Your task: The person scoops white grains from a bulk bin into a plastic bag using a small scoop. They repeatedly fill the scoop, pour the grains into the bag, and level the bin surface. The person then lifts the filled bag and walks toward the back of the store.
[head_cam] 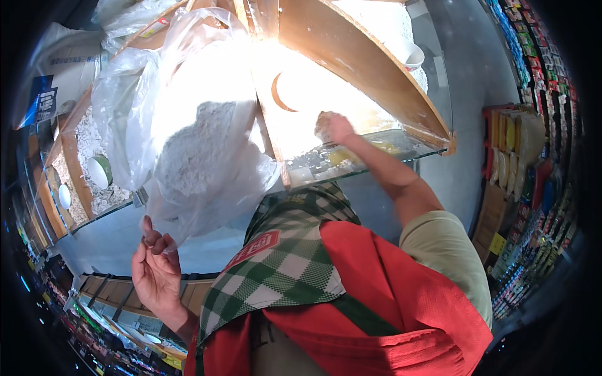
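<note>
My right hand (339, 129) reaches into a wooden bin with a glass front panel (367, 152). Its fingers are closed on a small brown, bunched item (323, 126), blurred and too overexposed to identify. To the left of that bin, a large clear plastic bag (207, 207) slumps over the bin front, filled with a pale powdery or flaky food (202, 145). My left hand (157, 270) is palm up at the bag's lower left corner, fingers partly curled. Thin plastic overlaps its fingertips; whether they pinch it is unclear.
A wooden divider (376, 51) slants along the bin's right side; beyond it a white bowl (413, 57) rests on white goods. At left, a green bowl (99, 172) lies in flaky goods (94, 141). Packed shelves (531, 188) stand at right.
</note>
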The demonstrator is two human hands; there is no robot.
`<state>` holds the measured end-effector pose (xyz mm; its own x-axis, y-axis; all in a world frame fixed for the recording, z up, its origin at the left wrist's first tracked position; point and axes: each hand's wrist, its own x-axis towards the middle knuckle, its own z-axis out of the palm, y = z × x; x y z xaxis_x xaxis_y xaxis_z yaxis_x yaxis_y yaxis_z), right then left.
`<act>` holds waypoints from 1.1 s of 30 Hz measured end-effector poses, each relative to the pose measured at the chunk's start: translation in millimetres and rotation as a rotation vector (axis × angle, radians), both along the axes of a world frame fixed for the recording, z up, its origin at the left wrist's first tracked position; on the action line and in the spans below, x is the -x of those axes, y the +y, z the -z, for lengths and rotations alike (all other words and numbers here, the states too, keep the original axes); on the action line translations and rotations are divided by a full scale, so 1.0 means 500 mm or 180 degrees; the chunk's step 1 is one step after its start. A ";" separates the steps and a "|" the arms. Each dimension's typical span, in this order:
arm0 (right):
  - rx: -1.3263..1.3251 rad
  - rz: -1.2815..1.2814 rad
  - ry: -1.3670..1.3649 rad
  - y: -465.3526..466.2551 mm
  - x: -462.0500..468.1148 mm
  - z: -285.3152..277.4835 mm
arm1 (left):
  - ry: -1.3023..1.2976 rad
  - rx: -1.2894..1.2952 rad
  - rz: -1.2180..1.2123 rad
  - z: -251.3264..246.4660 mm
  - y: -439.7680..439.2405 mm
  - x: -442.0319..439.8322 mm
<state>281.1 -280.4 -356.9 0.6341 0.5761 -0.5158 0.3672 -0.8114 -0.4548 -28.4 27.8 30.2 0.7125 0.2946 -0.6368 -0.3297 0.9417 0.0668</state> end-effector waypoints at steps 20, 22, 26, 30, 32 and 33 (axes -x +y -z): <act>0.0320 -0.0137 -0.0010 0.157 0.049 -0.093 | 0.0282 -0.0222 0.0035 -0.004 0.005 -0.005; 0.0288 -0.0297 0.0016 0.177 0.060 -0.081 | 0.0268 -0.0210 0.0029 -0.004 0.003 -0.005; -0.0613 -0.1107 -0.0624 0.184 0.109 -0.060 | 0.0482 -0.0282 0.0018 -0.010 0.000 -0.005; -0.0525 -0.0915 -0.0416 0.142 0.080 -0.068 | 0.0620 -0.0326 -0.0028 -0.008 -0.005 -0.002; -0.0194 -0.0455 -0.0497 0.132 0.048 -0.071 | 0.0365 -0.0226 -0.0025 -0.004 -0.010 -0.002; -0.0161 -0.0458 -0.0188 0.136 0.037 -0.068 | 0.0223 -0.0152 -0.0023 -0.003 -0.011 -0.003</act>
